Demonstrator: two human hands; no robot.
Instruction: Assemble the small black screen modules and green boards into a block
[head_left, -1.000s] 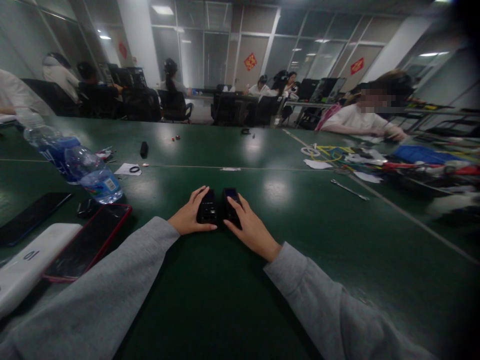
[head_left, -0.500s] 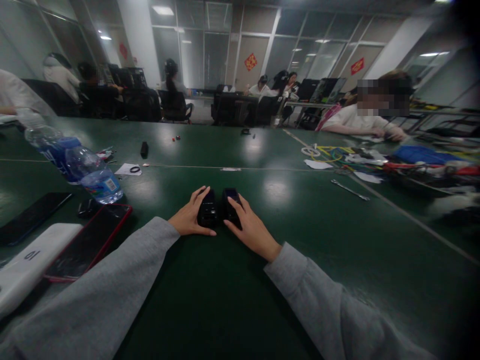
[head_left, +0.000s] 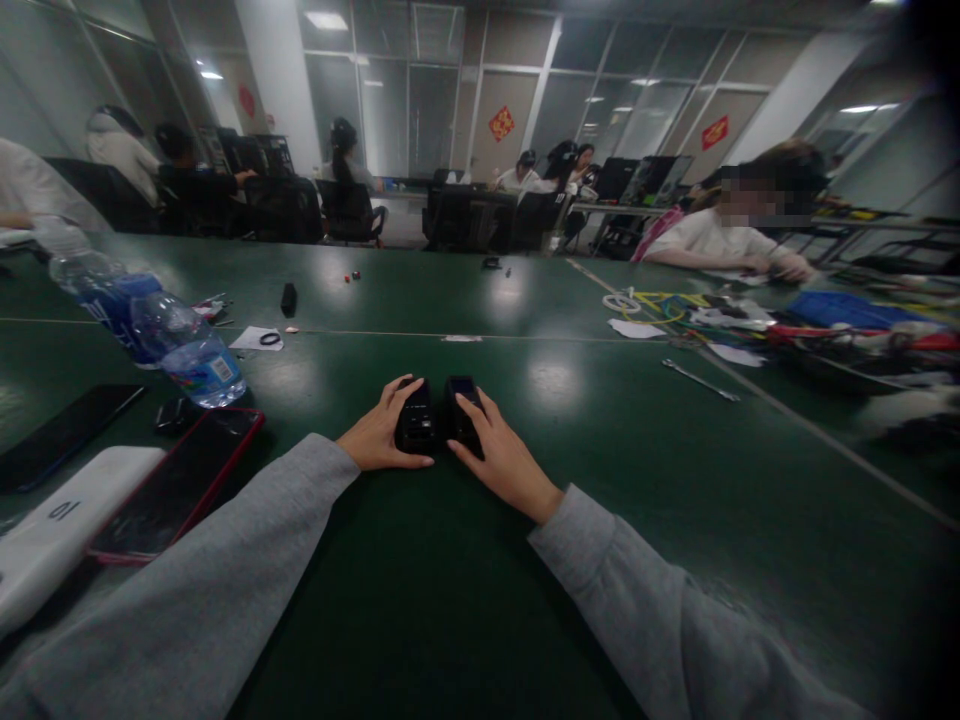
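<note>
Two small black box-shaped devices stand side by side on the green table (head_left: 450, 580), a narrow gap between them. My left hand (head_left: 379, 430) grips the left black device (head_left: 416, 415), thumb along its near end and fingers over its far left side. Small pale marks show on that device's top. Around the right black device (head_left: 463, 390), which has a dark glossy top, my right hand (head_left: 504, 455) is closed, with fingers on top and thumb at the near left corner. Their exact kind cannot be made out.
At left lie a red-edged phone (head_left: 180, 485), a white power bank (head_left: 75, 530), a dark phone (head_left: 67, 430) and water bottles (head_left: 191, 350). A wrench (head_left: 701, 380) lies at right, near tangled cables (head_left: 667, 305). A person (head_left: 720, 240) sits across the table at right.
</note>
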